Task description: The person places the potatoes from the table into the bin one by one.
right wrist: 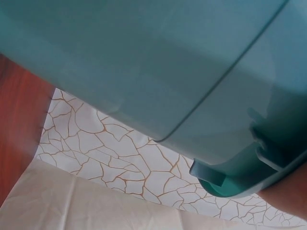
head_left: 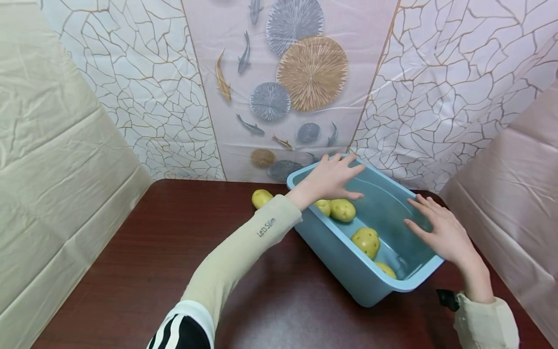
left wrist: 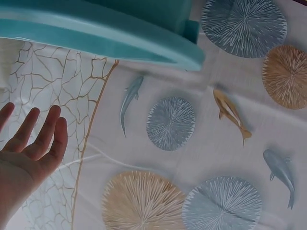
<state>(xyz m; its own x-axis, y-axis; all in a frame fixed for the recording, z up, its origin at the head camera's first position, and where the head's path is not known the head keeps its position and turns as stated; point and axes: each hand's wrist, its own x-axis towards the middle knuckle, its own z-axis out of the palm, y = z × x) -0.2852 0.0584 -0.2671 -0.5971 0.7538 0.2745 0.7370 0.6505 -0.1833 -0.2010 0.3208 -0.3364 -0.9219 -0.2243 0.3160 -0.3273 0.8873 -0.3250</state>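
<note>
Backdrop: patterned sheet [head_left: 301,72] with fish and round fan shapes behind the bench, crackle-pattern panels either side, plain cream cloth [head_left: 52,160] at far left, pinkish cloth [head_left: 519,184] at right.

Bench [head_left: 144,261]: dark red-brown wood top, carries everything below.

Tub [head_left: 348,269]: light blue plastic, rectangular, sits on the bench right of centre, turned at an angle, one corner close to the backdrop. Right wrist view shows only its outer wall and rim from below; left wrist view shows its rim [left wrist: 120,40] from below against the sheet.

Left hand [head_left: 332,178]: over the far end of the tub, fingers straight and spread, holding nothing. Fingertips reach toward the far rim; cannot tell if they touch it. Left wrist view confirms fingers [left wrist: 45,132] extended, palm empty. Beige sleeve with small lettering on that arm.

Right hand [head_left: 440,231]: at the tub's right long side, fingers straight, apart, lying over the rim and inner wall. No curl around anything. Contact looks likely at the rim but the exact touch is not clear.

Potatoes: yellow, four visible inside the tub. Two [head_left: 342,210] side by side just under the left hand, one [head_left: 366,241] mid-tub, one [head_left: 385,269] near the front corner, partly hidden by the wall. One more potato [head_left: 261,198] lies on the bench just outside the tub, left of it, near the backdrop.
</note>
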